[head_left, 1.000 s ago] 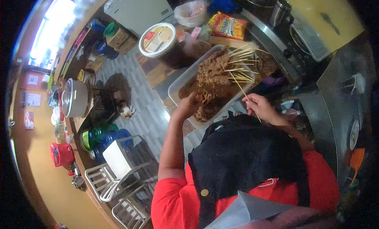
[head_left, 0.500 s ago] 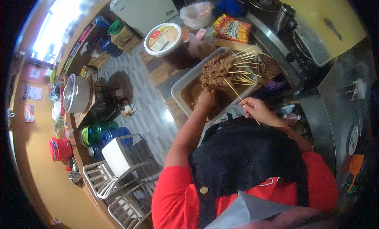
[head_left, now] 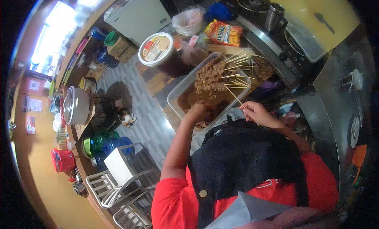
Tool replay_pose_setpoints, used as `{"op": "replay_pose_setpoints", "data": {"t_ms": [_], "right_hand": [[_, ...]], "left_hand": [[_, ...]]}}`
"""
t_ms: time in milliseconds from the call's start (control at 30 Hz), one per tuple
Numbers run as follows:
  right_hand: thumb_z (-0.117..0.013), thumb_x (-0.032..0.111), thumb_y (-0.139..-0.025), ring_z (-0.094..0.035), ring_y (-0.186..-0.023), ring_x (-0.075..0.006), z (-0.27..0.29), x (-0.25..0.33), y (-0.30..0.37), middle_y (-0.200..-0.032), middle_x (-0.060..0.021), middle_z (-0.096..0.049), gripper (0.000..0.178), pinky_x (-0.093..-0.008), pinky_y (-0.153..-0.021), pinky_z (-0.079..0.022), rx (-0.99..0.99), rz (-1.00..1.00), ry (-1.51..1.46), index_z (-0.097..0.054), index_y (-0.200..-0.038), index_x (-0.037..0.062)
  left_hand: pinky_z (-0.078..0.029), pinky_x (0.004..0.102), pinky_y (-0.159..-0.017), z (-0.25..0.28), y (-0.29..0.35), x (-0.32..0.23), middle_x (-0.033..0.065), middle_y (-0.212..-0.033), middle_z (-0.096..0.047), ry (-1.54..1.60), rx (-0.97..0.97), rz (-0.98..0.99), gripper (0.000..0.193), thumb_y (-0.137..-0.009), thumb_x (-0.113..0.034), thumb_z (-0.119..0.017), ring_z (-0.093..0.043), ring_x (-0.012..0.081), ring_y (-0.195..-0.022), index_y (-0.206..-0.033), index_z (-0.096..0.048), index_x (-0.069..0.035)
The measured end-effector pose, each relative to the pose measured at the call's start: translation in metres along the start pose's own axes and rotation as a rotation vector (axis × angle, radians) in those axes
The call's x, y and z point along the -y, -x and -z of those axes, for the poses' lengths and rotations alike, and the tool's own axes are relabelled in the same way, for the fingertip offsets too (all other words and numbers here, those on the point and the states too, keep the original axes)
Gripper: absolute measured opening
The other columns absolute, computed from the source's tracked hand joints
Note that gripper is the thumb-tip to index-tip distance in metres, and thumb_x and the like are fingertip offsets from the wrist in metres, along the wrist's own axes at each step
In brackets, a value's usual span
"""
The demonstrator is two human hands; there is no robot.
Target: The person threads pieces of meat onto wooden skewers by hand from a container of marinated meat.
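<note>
A clear plastic tub point(head_left: 172, 95) holds brown marinade and meat. Threaded meat skewers point(head_left: 211, 75) are heaped at its far side, their bare stick ends pointing right over the rim. My left hand point(head_left: 198, 111) is down inside the tub at the near left, among loose meat point(head_left: 202, 124); its fingers are in shadow and hard to make out. Pinched in my right hand point(head_left: 257, 113), just outside the near right rim, is a bare bamboo skewer point(head_left: 233, 95). It slants up and left, with its tip over the tub near the heaped sticks.
Behind the tub stand a lidded round bucket point(head_left: 156, 49), an orange snack bag point(head_left: 223, 32) and a bowl in plastic point(head_left: 188, 21). A stove with a steel mug point(head_left: 274, 17) is at the right. White chairs point(head_left: 118, 165) and a cat point(head_left: 127, 119) are on the left.
My left hand has drawn back toward the near left of the tub, away from the heaped meat. The right hand still holds the bamboo skewer. The whole view has shifted slightly.
</note>
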State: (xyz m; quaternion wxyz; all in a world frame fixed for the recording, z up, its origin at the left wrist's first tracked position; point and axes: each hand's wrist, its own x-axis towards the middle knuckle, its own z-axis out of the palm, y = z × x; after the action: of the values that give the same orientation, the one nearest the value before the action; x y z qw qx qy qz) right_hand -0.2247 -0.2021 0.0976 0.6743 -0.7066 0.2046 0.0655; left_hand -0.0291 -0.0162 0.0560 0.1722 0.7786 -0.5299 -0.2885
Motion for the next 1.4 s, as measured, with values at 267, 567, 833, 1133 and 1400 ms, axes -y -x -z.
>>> {"op": "replay_pose_setpoints", "data": {"t_ms": [267,567,833,1133,1400], "right_hand": [[-0.042,0.012,-0.083,-0.047,-0.049,-0.0066,-0.008,0.008,-0.003,-0.061,-0.0005,-0.047,0.019,-0.0191,-0.046,-0.04,0.052,0.033,0.072,-0.051,-0.097,0.0016],[-0.046,0.017,-0.08,-0.051,-0.055,-0.0121,-0.013,0.0,-0.008,-0.064,-0.005,-0.053,0.024,-0.028,-0.052,-0.041,0.101,0.099,0.384,-0.053,-0.098,0.0033],[-0.05,0.017,-0.076,-0.056,-0.069,-0.0244,-0.012,-0.007,-0.005,-0.076,-0.0142,-0.057,0.023,-0.0335,-0.062,-0.042,0.112,0.099,0.47,-0.053,-0.094,0.0026],[-0.05,0.013,-0.075,-0.055,-0.066,-0.0195,-0.006,-0.012,0.009,-0.073,-0.0126,-0.057,0.018,-0.031,-0.058,-0.042,0.048,0.111,0.45,-0.054,-0.09,0.0025],[-0.05,0.014,-0.075,-0.055,-0.064,-0.0183,-0.005,-0.013,0.018,-0.071,-0.0116,-0.057,0.019,-0.0306,-0.057,-0.042,0.062,0.054,0.436,-0.054,-0.089,0.0025]], "left_hand": [[-0.041,0.0356,-0.072,-0.01,0.029,0.015,0.0146,-0.093,-0.054,0.137,-0.404,0.027,0.027,-0.07,-0.012,-0.054,-0.052,0.0299,-0.083,-0.097,-0.055,-0.012],[-0.042,0.027,-0.069,-0.022,0.026,0.016,0.0104,-0.09,-0.056,0.801,-0.458,0.182,0.023,-0.078,-0.006,-0.042,-0.053,0.0176,-0.08,-0.1,-0.05,-0.004],[-0.043,0.0327,-0.063,-0.021,0.003,0.033,0.0135,-0.075,-0.058,0.343,-0.274,0.341,0.021,-0.078,-0.016,-0.048,-0.056,0.0217,-0.067,-0.097,-0.053,-0.011],[-0.043,0.0331,-0.068,-0.007,-0.027,0.08,0.0135,-0.085,-0.058,0.355,-0.021,0.09,0.022,-0.071,-0.024,-0.056,-0.056,0.0274,-0.079,-0.086,-0.06,-0.008],[-0.043,0.0387,-0.07,-0.036,-0.059,0.106,0.0191,-0.084,-0.056,-0.066,-0.551,0.435,0.026,-0.068,-0.023,-0.056,-0.054,0.0334,-0.08,-0.087,-0.055,-0.005]]}}
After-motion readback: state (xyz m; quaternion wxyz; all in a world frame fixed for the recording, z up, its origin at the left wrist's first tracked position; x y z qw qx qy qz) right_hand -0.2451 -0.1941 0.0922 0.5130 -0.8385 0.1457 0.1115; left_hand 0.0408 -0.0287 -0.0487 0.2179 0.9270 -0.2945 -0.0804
